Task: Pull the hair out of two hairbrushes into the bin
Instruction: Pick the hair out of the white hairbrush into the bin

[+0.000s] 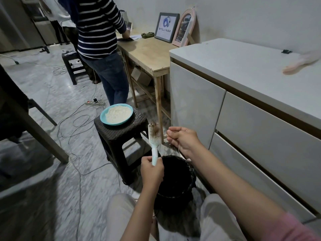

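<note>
Bin (pixel 173 178) between knees; stool (pixel 119 131), cabinet (pixel 243 105) flank it.

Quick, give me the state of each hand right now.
Left hand: gripping the handle of the mint hairbrush, brush upright.
Right hand: fingers pinched together beside the brush, apparently on pulled strands of hair; strands too faint to confirm.

Dim, cool indoor light is falling from above, leaving the grey marbled floor (pixel 52 153) murky and grainy. Soft shadows are pooling under the dark woven plastic stool (pixel 121 136) and inside the black round bin (pixel 173 178), whose depth is reading as plain black. The white glossy cabinet front (pixel 196 105) is catching a faint sheen. Motion blur is smearing the pale pink hairbrush (pixel 302 64) at the right edge. Wide-angle distortion is bending straight lines outward toward the corners, where the floor is streaking.
</note>
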